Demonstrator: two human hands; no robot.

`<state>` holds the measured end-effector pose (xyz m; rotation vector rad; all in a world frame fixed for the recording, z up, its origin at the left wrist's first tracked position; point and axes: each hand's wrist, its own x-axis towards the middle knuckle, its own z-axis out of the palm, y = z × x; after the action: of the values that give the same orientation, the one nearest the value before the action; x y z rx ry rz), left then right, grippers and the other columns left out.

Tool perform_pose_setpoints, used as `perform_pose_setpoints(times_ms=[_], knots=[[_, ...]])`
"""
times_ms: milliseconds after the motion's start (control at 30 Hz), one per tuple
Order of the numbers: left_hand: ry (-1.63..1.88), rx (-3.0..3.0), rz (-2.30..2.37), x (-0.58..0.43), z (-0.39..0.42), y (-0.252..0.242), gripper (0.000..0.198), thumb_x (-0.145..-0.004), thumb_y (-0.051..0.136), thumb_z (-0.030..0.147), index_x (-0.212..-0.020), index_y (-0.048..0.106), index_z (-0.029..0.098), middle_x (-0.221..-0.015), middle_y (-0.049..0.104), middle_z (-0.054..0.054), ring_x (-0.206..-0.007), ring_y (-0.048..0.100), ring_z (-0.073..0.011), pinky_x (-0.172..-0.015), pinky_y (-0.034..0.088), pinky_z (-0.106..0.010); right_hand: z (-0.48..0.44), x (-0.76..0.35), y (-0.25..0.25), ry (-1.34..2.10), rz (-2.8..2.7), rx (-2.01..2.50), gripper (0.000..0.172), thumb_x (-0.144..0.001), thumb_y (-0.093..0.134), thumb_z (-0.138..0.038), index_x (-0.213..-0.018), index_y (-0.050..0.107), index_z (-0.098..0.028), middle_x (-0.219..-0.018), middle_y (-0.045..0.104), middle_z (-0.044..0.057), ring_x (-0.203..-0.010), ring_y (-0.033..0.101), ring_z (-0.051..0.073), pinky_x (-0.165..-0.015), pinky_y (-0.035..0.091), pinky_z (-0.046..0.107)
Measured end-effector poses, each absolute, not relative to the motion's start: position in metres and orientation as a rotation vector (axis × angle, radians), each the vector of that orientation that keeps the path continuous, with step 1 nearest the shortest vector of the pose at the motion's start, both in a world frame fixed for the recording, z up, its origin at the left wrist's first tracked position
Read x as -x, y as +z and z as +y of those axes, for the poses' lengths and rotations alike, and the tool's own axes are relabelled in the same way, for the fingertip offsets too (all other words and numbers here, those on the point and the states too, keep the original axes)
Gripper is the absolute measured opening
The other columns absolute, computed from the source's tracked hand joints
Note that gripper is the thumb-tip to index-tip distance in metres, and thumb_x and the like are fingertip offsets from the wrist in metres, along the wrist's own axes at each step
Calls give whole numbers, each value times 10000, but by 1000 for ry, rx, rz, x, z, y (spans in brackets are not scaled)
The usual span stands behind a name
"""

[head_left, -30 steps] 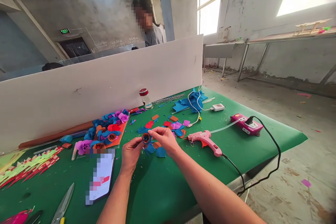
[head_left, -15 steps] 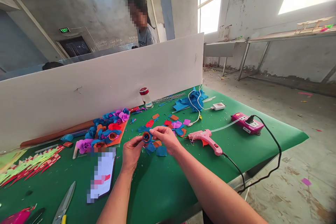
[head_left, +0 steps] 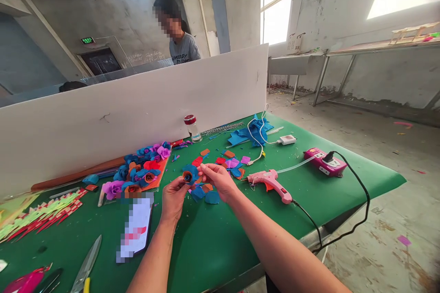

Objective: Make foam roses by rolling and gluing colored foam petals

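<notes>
A small paper flower (head_left: 189,175), with a brown and dark centre and blue outer petals, is pinched by my left hand (head_left: 172,199) at its lower left. My right hand (head_left: 217,180) has thumb and fingers pressed together at the flower's right edge, by a blue petal. Below and behind the flower lie loose blue petals (head_left: 212,197) and cut pieces in brown, red and purple. To the right of my right hand rests a pink glue gun (head_left: 266,177), its nozzle toward the loose pieces.
Finished paper flowers (head_left: 137,171) lie at left behind a phone (head_left: 134,229). Scissors (head_left: 87,263) lie front left. A lidded jar (head_left: 192,128) stands by the white board (head_left: 137,110). A pink power strip (head_left: 325,161) with a black cord sits right. Beyond the board is a person (head_left: 184,48).
The flower has turned slightly, and a blue petal now spreads along its upper right side. My right fingers have shifted a little to the right. The person behind the board has moved left.
</notes>
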<state>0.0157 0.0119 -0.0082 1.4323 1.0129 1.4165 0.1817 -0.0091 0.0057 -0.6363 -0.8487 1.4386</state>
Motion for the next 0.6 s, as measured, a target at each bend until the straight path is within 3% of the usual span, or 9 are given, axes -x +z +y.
perform_pose_setpoints(times_ms=[200, 400, 600], knots=[[1446, -1498, 1027, -20, 7, -3, 195, -603, 842, 334, -704, 760, 188, -722, 711, -11, -627, 590, -151, -600, 502, -269, -10, -181, 4, 1380, -911, 679, 379, -622, 834, -511, -693, 685, -170, -661, 591, -11, -598, 478, 95, -598, 428, 235], [1573, -1548, 1039, -17, 10, -6, 145, -634, 813, 326, -709, 760, 213, -761, 711, -18, -696, 606, -168, -668, 507, -281, -7, -186, 6, 1431, -756, 549, 444, -726, 724, -603, -850, 723, -176, -761, 619, 16, -589, 493, 87, -641, 458, 250], [1606, -1592, 1045, -16, 10, -5, 162, -647, 809, 348, -672, 737, 206, -753, 709, -12, -698, 613, -164, -661, 496, -269, -9, -181, 4, 1458, -864, 648, 417, -609, 832, -537, -718, 668, -170, -720, 634, -3, -559, 474, 72, -615, 435, 233]])
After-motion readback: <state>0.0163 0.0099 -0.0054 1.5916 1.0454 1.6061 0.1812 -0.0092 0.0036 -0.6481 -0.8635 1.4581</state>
